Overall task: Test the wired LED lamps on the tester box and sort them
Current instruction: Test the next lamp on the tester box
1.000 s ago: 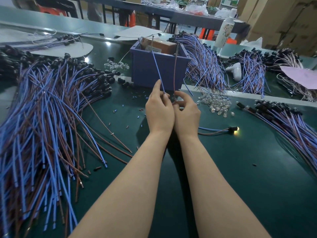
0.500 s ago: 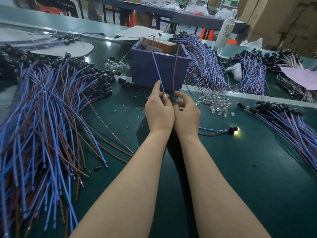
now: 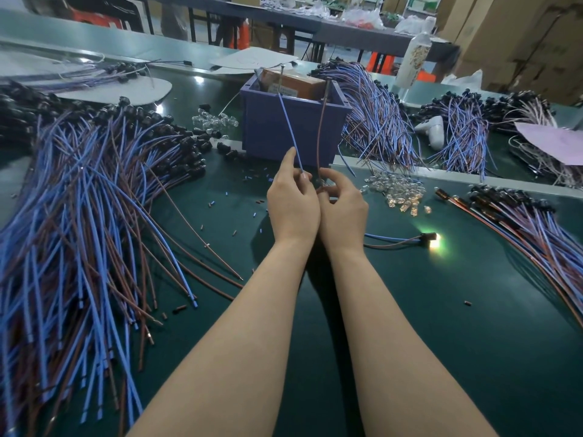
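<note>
A purple box point(image 3: 293, 134) with a brown tester point(image 3: 296, 85) inside stands at the middle back of the green table. A blue lead point(image 3: 288, 124) and a brown lead point(image 3: 320, 127) run down from it to my hands. My left hand point(image 3: 291, 203) pinches the blue lead, index finger raised. My right hand point(image 3: 344, 206) pinches wire ends at the brown lead. A wired LED lamp point(image 3: 430, 239) lies lit to the right, its blue and brown wires running under my right hand.
A big heap of blue and brown wired lamps point(image 3: 82, 216) fills the left. More wired lamps point(image 3: 536, 228) lie at the right, further bundles point(image 3: 375, 115) behind the box. Loose clear LEDs point(image 3: 394, 190) sit right of my hands. Wire scraps dot the mat.
My hands have barely moved. The lamp on the right stays lit and glows brighter now.
</note>
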Tool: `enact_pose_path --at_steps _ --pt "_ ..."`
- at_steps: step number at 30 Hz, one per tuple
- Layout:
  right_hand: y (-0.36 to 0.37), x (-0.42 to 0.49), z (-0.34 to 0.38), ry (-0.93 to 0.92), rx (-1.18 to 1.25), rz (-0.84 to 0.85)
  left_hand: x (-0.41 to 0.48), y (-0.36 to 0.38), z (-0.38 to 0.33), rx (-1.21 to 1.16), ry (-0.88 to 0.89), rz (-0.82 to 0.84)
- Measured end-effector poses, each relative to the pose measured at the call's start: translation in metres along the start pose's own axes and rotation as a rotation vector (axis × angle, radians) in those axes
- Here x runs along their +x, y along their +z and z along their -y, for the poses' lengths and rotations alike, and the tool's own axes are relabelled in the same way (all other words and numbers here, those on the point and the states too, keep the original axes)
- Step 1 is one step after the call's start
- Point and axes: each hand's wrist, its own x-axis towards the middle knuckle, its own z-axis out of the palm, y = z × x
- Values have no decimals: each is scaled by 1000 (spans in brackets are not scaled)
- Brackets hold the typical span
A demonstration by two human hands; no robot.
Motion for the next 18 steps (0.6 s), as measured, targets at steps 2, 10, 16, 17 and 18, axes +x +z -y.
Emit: enact_pose_path --at_steps 2,10,16,17,18 --pt "0 0 0 -2 3 -1 0 -1 0 -5 -6 2" --pt "0 -3 2 -22 4 -36 -1 -3 -3 -50 -93 47" --pt "-16 -7 25 -163 12 1 3 -18 -32 -153 -79 217" --pt "-23 -8 31 -188 34 37 3 -21 -39 -123 -43 216" --pt "-32 -9 36 -215 53 84 4 -23 -47 -91 0 220"
